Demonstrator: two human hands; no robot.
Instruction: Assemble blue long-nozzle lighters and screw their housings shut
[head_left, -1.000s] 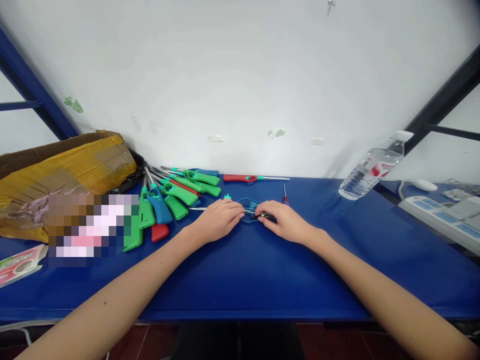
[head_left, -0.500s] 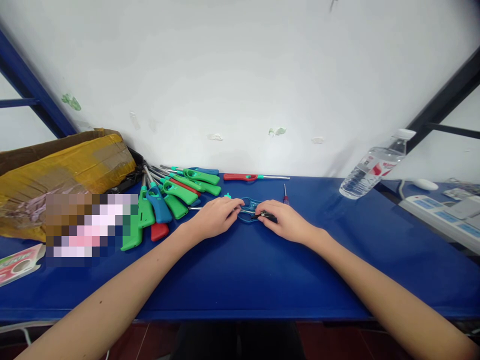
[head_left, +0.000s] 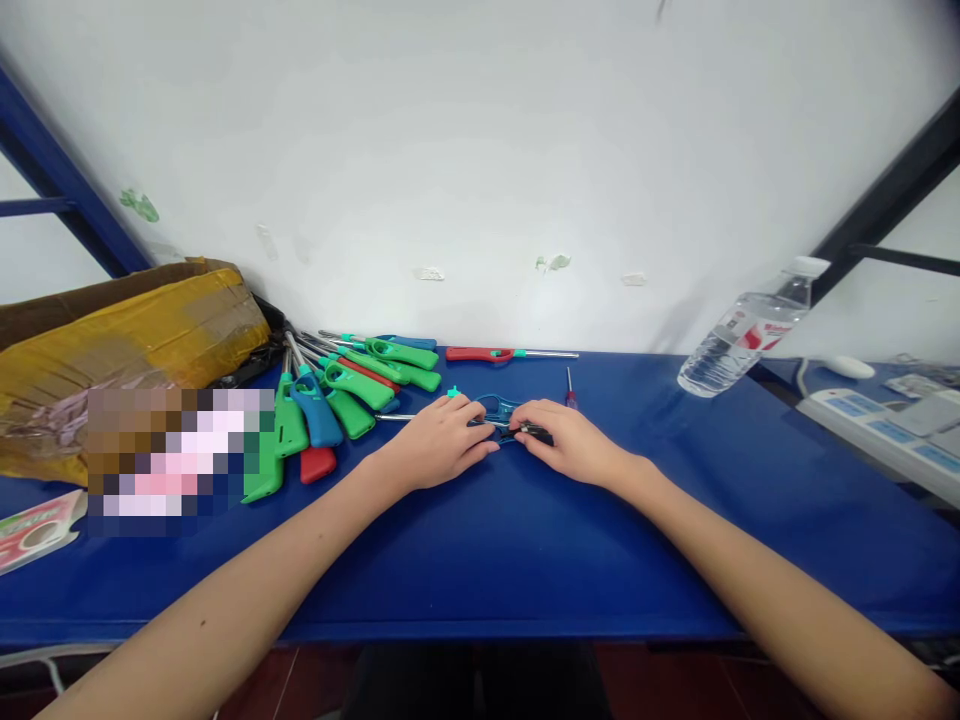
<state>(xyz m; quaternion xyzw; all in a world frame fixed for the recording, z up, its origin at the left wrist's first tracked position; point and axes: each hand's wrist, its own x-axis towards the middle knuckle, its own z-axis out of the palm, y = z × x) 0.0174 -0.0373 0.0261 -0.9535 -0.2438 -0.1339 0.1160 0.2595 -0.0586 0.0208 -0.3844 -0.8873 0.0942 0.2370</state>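
My left hand [head_left: 444,445] is closed around the inner parts of a disassembled stick lighter, whose metal tube [head_left: 393,417] sticks out to the left. Pinched in my right hand [head_left: 574,440] is a small black lighter part [head_left: 537,433]. Between the hands lies the blue lighter casing [head_left: 491,404], its trigger-guard loop showing and the rest covered by fingers. A turquoise piece [head_left: 453,391] sits just beyond my left hand. Behind my right hand is a small screwdriver [head_left: 570,388] with a reddish handle. Exactly how the fingertips meet the parts is hidden.
Several green, blue and red stick lighters [head_left: 360,382] are piled at the left. One red lighter [head_left: 480,354] lies along the wall. A taped cardboard box [head_left: 135,330] stands far left. At the right are a tilted-looking water bottle [head_left: 742,335] and a white power strip [head_left: 862,425].
My left hand has shifted slightly right and nearer to me, its fingers reaching over the casing's near side. More of the metal tube now shows. My right hand stays almost still.
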